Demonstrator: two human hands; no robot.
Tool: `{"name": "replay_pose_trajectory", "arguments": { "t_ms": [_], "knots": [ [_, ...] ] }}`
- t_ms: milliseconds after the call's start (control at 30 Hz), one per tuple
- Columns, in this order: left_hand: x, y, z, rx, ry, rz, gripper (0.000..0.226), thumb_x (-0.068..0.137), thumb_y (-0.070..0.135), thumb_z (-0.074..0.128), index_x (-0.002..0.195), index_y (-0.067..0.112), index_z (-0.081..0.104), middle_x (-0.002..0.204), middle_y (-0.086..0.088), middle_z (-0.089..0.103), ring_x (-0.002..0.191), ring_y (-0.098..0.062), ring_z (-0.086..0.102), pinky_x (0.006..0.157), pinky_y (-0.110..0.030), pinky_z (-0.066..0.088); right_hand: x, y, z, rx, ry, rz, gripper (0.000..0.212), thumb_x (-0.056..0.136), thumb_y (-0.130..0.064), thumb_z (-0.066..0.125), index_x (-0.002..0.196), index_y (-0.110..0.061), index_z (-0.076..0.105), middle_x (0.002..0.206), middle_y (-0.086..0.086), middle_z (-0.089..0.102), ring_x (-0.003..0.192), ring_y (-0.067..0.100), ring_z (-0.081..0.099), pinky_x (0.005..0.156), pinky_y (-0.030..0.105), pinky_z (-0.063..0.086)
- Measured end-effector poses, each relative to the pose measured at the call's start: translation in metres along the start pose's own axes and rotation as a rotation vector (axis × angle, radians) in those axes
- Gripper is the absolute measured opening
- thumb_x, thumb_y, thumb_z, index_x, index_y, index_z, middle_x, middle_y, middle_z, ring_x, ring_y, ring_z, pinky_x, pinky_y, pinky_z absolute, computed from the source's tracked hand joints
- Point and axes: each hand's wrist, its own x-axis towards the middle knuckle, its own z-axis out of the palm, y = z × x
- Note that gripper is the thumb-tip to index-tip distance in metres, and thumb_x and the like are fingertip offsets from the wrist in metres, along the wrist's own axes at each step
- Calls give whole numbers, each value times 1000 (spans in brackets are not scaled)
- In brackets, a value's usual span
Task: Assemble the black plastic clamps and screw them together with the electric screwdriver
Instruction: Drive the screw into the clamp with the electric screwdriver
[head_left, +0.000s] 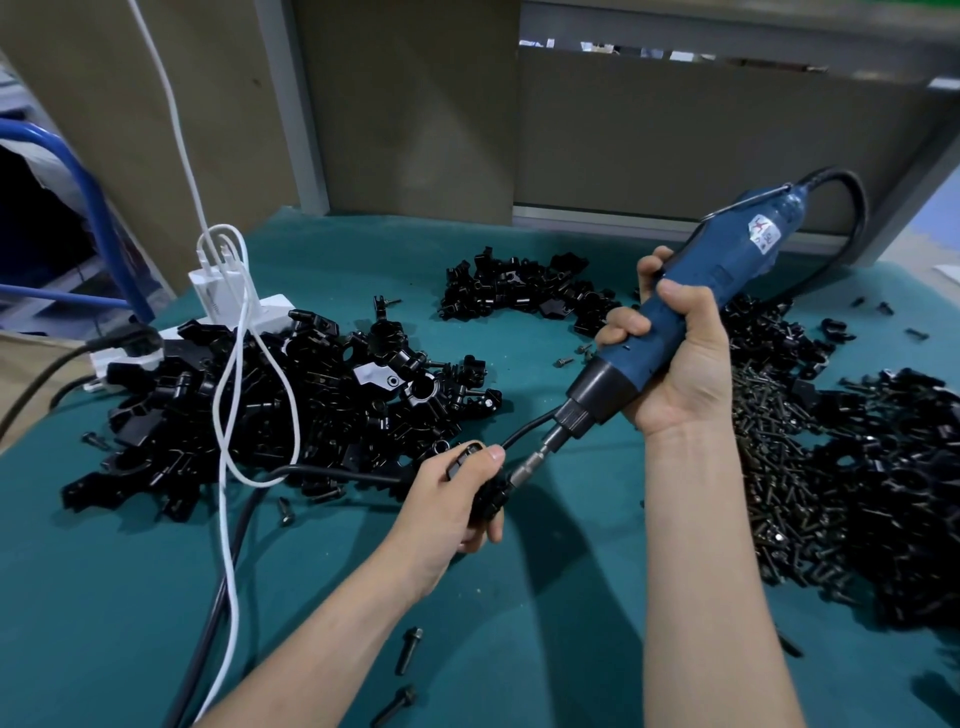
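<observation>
best to brace the clamp (491, 501) in my left hand (447, 506), just above the worktop (545, 613), so it cannot spin, with the bit (524, 464) driving straight into it. that hand is curled tight round the clamp. my right hand (675, 369) wraps closed round the electric screwdriver (727, 270).

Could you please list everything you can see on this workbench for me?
Clamp parts: three piles, black, left, far middle, right.
Screws: one heap plus strays, dark, right of centre.
Power strip: one, white, far left.
White cable: one, white, draped over left pile.
Black cords: two, black, left side.
Mat: one, teal, covers table.
Electric screwdriver: one, blue, bit at the held clamp.
Clamp: one, black, in left grip.
Left grip: one, bare, holds clamp.
Right grip: one, bare, holds screwdriver.
</observation>
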Motion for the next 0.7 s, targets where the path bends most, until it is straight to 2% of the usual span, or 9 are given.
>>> {"name": "replay_pose_trajectory", "arguments": {
  "t_ms": [67,267,433,567,700],
  "knots": [
    [-1,2,1,2,6,18,24,82,35,50,69,16,47,42,-13,48,28,-11,25,36,-14,19,0,1,0,3,2,5,24,74,-12,53,96,-21,54,88,-12,61,46,4,43,49,19,43],
    [-1,2,2,-4,35,52,19,80,34,49,64,25,52,41,-13,47,31,-13,23,38,-14,19,0,4,1,6,-8,9,23,75,-12,53,96,-21,55,89,-11,61,46,4,44,49,19,43],
    [-1,0,0,13,43,83,33,94,22,48,62,27,52,40,-10,46,32,-13,28,36,-13,22,-1,5,0,5,-72,5,22,80,-10,51,99,-21,53,90,-12,59,46,4,43,50,18,43],
    [-1,1,2,13,66,77,21,80,33,50,60,27,52,39,-11,45,31,-13,30,36,-13,22,0,6,2,7,-104,1,22,81,-10,47,100,-21,51,88,-12,59,46,4,43,50,19,43],
    [0,1,2,6,76,68,21,79,34,51,60,27,52,39,-11,44,30,-12,30,36,-13,21,-1,7,2,22,-118,2,23,80,-10,47,100,-21,51,87,-12,60,45,4,43,49,19,44]
  ]
}}
